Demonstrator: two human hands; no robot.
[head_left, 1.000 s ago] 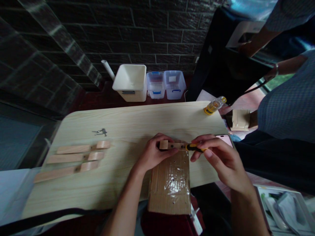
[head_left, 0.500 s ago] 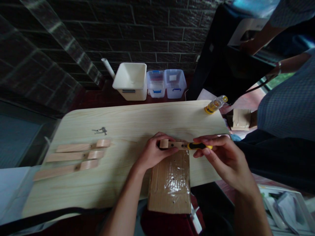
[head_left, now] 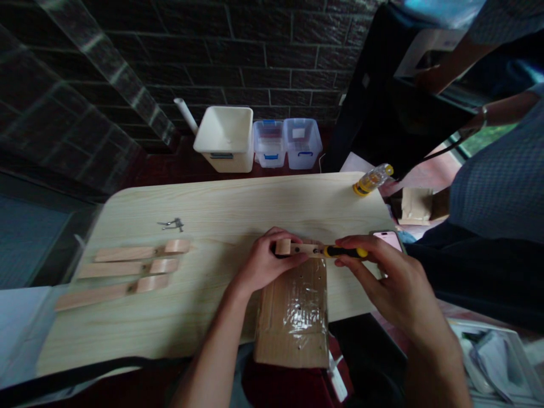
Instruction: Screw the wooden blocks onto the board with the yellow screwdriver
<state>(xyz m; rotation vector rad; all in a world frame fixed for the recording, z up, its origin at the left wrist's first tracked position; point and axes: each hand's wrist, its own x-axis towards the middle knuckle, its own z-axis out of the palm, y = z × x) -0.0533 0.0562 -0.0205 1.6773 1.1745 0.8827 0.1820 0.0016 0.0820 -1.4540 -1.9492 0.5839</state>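
Note:
My left hand [head_left: 272, 258] is closed around a small wooden piece [head_left: 306, 249], which has a raised block at one end and dark holes along it. The piece rests over the far end of a taped cardboard box [head_left: 293, 323]. My right hand [head_left: 393, 275] pinches the yellow-and-black handle of a screwdriver [head_left: 343, 252] between thumb and fingers. Its tip points left into the wooden piece near a dark hole; the exact contact is too small to make out. Three similar wooden pieces [head_left: 127, 254] lie side by side on the left of the table.
Small metal screws [head_left: 172, 224] lie on the wooden table [head_left: 238, 209]. A clear container with yellow ends [head_left: 372, 180] stands at the far right corner, and a phone [head_left: 390, 240] lies beyond my right hand. Plastic bins [head_left: 224, 141] stand behind. Another person [head_left: 497, 187] is at the right.
My right hand's fingers have shifted and opened slightly around the screwdriver handle, uncovering more of the phone. My left hand and the wooden piece stay nearly in place.

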